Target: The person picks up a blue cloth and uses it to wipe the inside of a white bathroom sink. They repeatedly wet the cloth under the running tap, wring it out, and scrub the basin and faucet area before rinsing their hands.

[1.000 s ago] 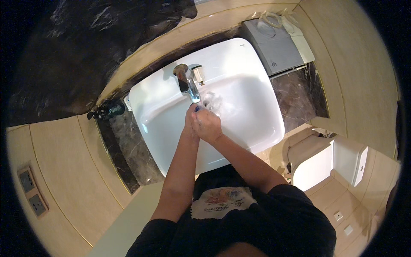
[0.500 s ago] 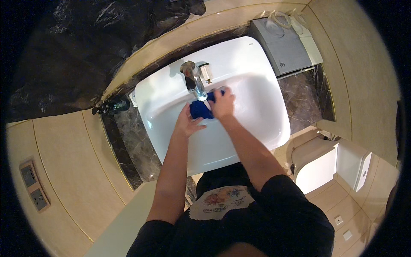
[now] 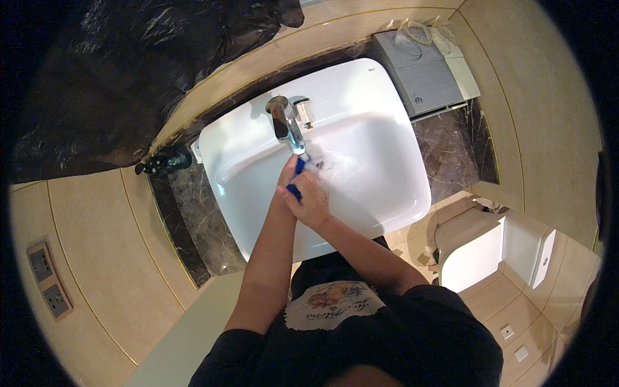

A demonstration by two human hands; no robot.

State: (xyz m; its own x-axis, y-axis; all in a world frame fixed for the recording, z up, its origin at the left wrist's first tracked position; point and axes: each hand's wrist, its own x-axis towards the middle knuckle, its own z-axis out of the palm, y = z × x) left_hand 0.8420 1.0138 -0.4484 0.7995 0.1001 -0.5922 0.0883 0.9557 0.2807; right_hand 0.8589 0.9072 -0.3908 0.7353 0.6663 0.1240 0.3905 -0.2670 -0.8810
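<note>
Below the spout of the chrome faucet (image 3: pixel 285 126), my two hands are pressed together over a dark blue cloth (image 3: pixel 294 191). My right hand (image 3: pixel 312 198) lies across it with the fingers closed around it. Behind the cloth my left hand (image 3: pixel 287 175) grips its other side; most of its fingers are hidden. Water runs from the spout onto the hands and splashes beside them in the white washbasin (image 3: pixel 387 174). The cloth is bunched up, and only small blue parts show between the fingers.
A small white-and-metal fitting (image 3: pixel 304 112) stands beside the faucet. On the marble counter (image 3: pixel 445 151) sits a grey box (image 3: pixel 419 71) with coiled clear tubing (image 3: pixel 416 32). A dark bottle (image 3: pixel 169 161) lies left of the basin. Black plastic sheeting (image 3: pixel 116 84) hangs at upper left.
My right hand has come down and left onto my left hand. The blue cloth, spread beneath the spout before, is now bunched between both hands, nearer to me.
</note>
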